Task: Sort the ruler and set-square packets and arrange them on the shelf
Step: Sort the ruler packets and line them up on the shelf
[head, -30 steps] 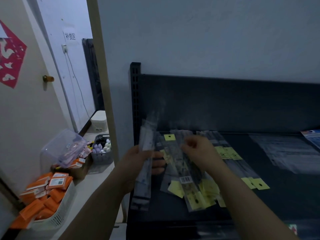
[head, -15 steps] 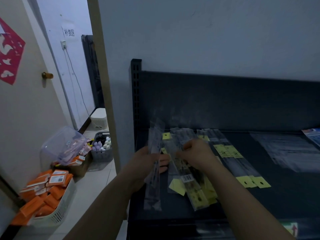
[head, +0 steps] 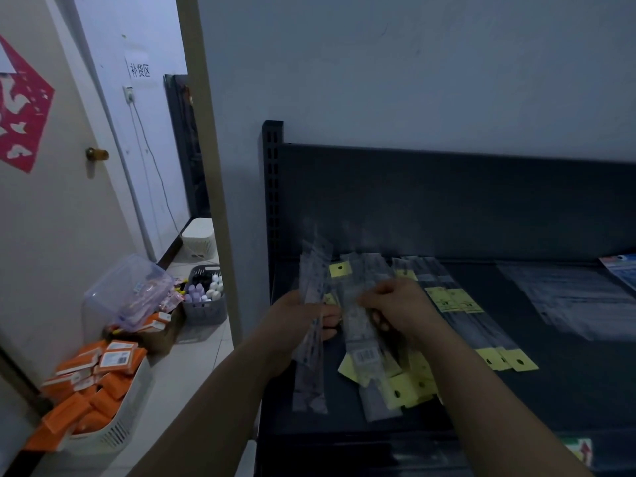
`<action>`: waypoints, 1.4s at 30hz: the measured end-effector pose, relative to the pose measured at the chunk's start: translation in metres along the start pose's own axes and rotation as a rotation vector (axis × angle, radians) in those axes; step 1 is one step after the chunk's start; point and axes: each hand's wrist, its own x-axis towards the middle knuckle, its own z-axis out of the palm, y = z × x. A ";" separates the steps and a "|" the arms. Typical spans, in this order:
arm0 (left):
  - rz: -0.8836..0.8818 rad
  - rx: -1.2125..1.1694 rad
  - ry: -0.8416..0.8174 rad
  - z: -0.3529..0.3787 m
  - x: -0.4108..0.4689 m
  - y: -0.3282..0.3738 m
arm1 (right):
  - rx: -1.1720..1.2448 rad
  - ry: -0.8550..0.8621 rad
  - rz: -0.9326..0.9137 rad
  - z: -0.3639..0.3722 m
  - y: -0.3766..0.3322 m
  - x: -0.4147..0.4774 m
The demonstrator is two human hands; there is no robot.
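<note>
Little differs from half a second ago. My left hand (head: 299, 325) still grips the bundle of clear ruler packets (head: 311, 342) over the left edge of the shelf (head: 568, 383). My right hand (head: 395, 304) stays curled on the barcoded packet (head: 361, 342) in the pile (head: 406, 387). The bundle stands near upright, its top leaning slightly right. The barcoded packet's long axis runs away from me, far end tipped left. My right fingertips are hidden, and blur smears the clear sleeves' far ends.
</note>
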 end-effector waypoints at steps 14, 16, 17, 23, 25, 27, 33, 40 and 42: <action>-0.042 -0.105 -0.051 0.002 0.002 0.025 | 0.109 -0.340 -0.241 -0.062 0.000 -0.020; -0.033 -0.069 -0.096 0.004 -0.001 0.031 | 0.028 -0.359 -0.258 -0.066 0.002 -0.021; -0.024 -0.022 -0.115 0.005 -0.004 0.034 | -0.023 -0.353 -0.274 -0.068 0.002 -0.021; 0.118 0.251 -0.218 0.017 -0.012 0.031 | -0.009 -0.045 -0.292 -0.066 -0.005 -0.026; 0.184 0.163 -0.128 0.019 -0.009 0.027 | -0.030 0.223 -0.256 -0.064 -0.003 -0.026; 0.259 0.129 -0.050 0.019 -0.004 0.024 | 0.038 0.302 -0.157 -0.061 0.003 -0.027; 0.219 -0.007 -0.157 0.034 -0.003 0.010 | 0.478 -0.030 -0.061 -0.044 0.002 -0.030; 0.211 -0.066 -0.305 0.045 0.001 0.005 | 0.321 -0.208 -0.190 -0.043 -0.009 -0.041; 0.203 -0.048 -0.257 0.049 0.004 0.004 | 0.311 -0.167 -0.201 -0.039 -0.012 -0.042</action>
